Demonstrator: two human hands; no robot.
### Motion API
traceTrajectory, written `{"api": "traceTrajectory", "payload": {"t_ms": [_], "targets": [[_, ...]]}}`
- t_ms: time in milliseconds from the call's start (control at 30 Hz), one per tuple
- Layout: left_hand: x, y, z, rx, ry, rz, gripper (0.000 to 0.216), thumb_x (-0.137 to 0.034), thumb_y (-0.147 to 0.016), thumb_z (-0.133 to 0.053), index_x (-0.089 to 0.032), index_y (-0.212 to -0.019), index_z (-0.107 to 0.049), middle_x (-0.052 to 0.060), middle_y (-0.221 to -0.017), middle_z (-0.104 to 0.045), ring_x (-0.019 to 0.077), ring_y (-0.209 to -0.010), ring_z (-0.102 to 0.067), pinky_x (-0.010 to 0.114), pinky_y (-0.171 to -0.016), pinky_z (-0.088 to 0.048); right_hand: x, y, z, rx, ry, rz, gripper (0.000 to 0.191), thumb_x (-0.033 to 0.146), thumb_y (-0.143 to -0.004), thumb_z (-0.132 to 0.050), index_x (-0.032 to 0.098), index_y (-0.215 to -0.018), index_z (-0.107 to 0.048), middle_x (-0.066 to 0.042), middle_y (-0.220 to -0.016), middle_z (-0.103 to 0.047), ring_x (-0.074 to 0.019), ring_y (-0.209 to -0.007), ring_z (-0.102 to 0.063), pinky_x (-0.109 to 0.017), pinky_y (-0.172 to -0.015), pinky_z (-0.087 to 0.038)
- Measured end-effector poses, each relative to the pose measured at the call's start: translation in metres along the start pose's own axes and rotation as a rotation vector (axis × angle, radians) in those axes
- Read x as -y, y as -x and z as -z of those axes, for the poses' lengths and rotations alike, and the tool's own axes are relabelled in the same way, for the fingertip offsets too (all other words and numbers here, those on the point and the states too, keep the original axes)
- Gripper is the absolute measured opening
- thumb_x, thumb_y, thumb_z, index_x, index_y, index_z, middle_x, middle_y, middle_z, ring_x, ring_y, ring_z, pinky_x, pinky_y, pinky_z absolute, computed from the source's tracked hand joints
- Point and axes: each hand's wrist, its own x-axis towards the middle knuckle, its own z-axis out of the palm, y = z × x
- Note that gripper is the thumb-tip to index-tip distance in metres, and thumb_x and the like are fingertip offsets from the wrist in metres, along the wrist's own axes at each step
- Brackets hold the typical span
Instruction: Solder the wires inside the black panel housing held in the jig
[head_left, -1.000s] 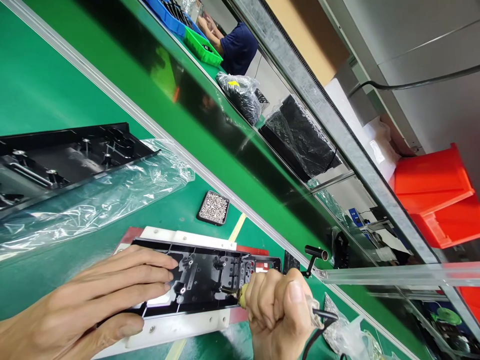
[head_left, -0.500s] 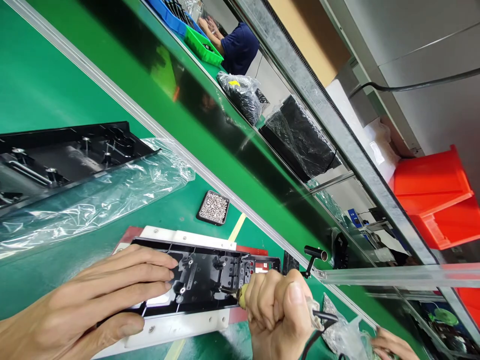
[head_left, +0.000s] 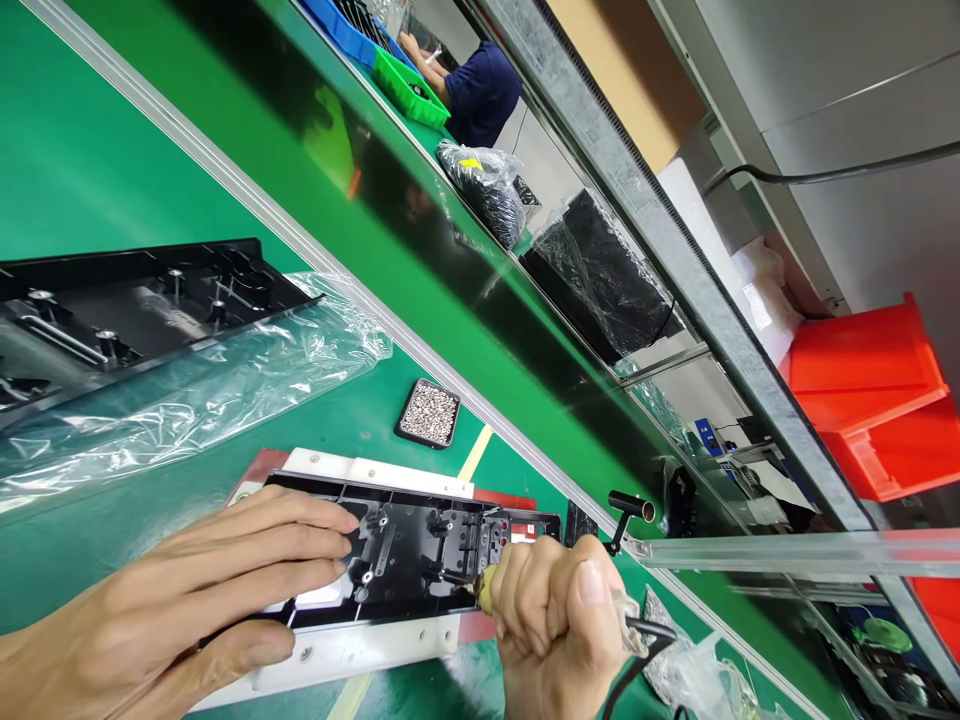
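Observation:
A black plastic panel [head_left: 405, 545] with molded posts lies in a white and red fixture [head_left: 375, 645]. My left hand [head_left: 240, 570] rests flat across the panel's left part, its fingers stretched out. My right hand [head_left: 551, 610] is closed round the handle of a soldering iron [head_left: 484, 590], whose black cord trails from the back of the fist. The iron's tip points left to a post near the panel's lower edge; exact contact is hard to make out.
A small black tray [head_left: 427, 412] of tiny metal pieces stands behind the fixture. Another black panel [head_left: 150, 310] lies on clear plastic film [head_left: 225, 390] at left. A plastic bag [head_left: 697, 670] lies at lower right. Beyond the rail, a person [head_left: 484, 95] works near a green bin [head_left: 409, 90].
Another person's hand at the lower right has gone out of view, leaving the plastic bag. My hands and the soldering iron stay almost where they were.

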Motion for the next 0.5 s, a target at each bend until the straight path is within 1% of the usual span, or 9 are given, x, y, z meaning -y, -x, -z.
{"api": "traceTrajectory", "payload": {"t_ms": [33, 67, 100, 133, 200, 300, 433, 500], "targets": [[-0.003, 0.003, -0.006, -0.048, 0.026, 0.042, 0.043, -0.044, -0.111, -0.078, -0.035, -0.152, -0.081, 0.004, -0.155, -0.081, 0.0342, -0.160, -0.069, 0.054, -0.147, -0.054, -0.007, -0.004, -0.001, -0.027, -0.036, -0.054, 0.055, 0.056, -0.110, -0.079, 0.030, -0.068, -0.055, 0.003, -0.056, -0.042, -0.0190, -0.047, -0.040, -0.037, -0.046, -0.040], [-0.006, 0.006, -0.012, -0.095, 0.057, 0.086, 0.042, -0.053, -0.108, -0.081, -0.036, -0.147, -0.084, 0.006, -0.150, -0.083, 0.0383, -0.157, -0.070, 0.059, -0.142, -0.059, -0.013, -0.007, -0.001, -0.053, -0.072, -0.101, 0.061, 0.058, -0.107, -0.080, 0.031, -0.063, -0.048, 0.004, -0.051, -0.031, -0.0191, -0.044, -0.029, -0.040, -0.046, -0.031], [-0.009, 0.008, -0.019, -0.134, 0.092, 0.120, 0.045, -0.062, -0.106, -0.083, -0.037, -0.142, -0.087, 0.007, -0.147, -0.084, 0.0410, -0.156, -0.071, 0.062, -0.139, -0.062, -0.017, -0.010, 0.000, -0.073, -0.105, -0.139, 0.065, 0.059, -0.105, -0.080, 0.030, -0.061, -0.043, 0.004, -0.049, -0.024, -0.0187, -0.044, -0.021, -0.041, -0.047, -0.025], [-0.013, 0.010, -0.025, -0.159, 0.116, 0.139, 0.048, -0.069, -0.103, -0.085, -0.037, -0.139, -0.088, 0.008, -0.145, -0.085, 0.0423, -0.155, -0.071, 0.064, -0.138, -0.062, -0.020, -0.011, 0.000, -0.077, -0.127, -0.156, 0.066, 0.060, -0.104, -0.080, 0.030, -0.060, -0.042, 0.004, -0.049, -0.022, -0.0182, -0.044, -0.017, -0.041, -0.048, -0.023], [-0.019, 0.012, -0.037, -0.184, 0.141, 0.148, 0.053, -0.077, -0.100, -0.085, -0.037, -0.134, -0.090, 0.008, -0.143, -0.085, 0.0428, -0.155, -0.071, 0.065, -0.137, -0.062, -0.024, -0.013, 0.003, -0.015, -0.142, -0.131, 0.064, 0.060, -0.107, -0.075, 0.031, -0.061, -0.041, 0.005, -0.048, -0.021, -0.0173, -0.042, -0.014, -0.039, -0.047, -0.021], [-0.023, 0.012, -0.048, -0.187, 0.141, 0.139, 0.057, -0.083, -0.098, -0.083, -0.037, -0.130, -0.091, 0.008, -0.141, -0.085, 0.0427, -0.155, -0.071, 0.066, -0.136, -0.062, -0.026, -0.017, 0.006, 0.105, -0.150, -0.051, 0.062, 0.057, -0.111, -0.069, 0.033, -0.063, -0.039, 0.007, -0.047, -0.022, -0.0162, -0.039, -0.012, -0.037, -0.042, -0.020], [-0.023, 0.009, -0.057, -0.191, 0.130, 0.125, 0.059, -0.087, -0.097, -0.081, -0.038, -0.128, -0.092, 0.008, -0.139, -0.085, 0.0425, -0.155, -0.070, 0.067, -0.134, -0.063, -0.025, -0.023, 0.004, 0.150, -0.107, 0.023, 0.061, 0.051, -0.116, -0.058, 0.030, -0.065, -0.032, 0.007, -0.046, -0.022, -0.0168, -0.036, -0.011, -0.034, -0.038, -0.019], [-0.022, 0.008, -0.061, -0.194, 0.126, 0.117, 0.060, -0.089, -0.097, -0.080, -0.038, -0.127, -0.092, 0.007, -0.139, -0.086, 0.0424, -0.156, -0.070, 0.068, -0.133, -0.063, -0.024, -0.024, 0.003, 0.173, -0.067, 0.043, 0.058, 0.051, -0.116, -0.052, 0.029, -0.067, -0.031, 0.006, -0.045, -0.021, -0.0184, -0.034, -0.012, -0.035, -0.036, -0.020]]}}
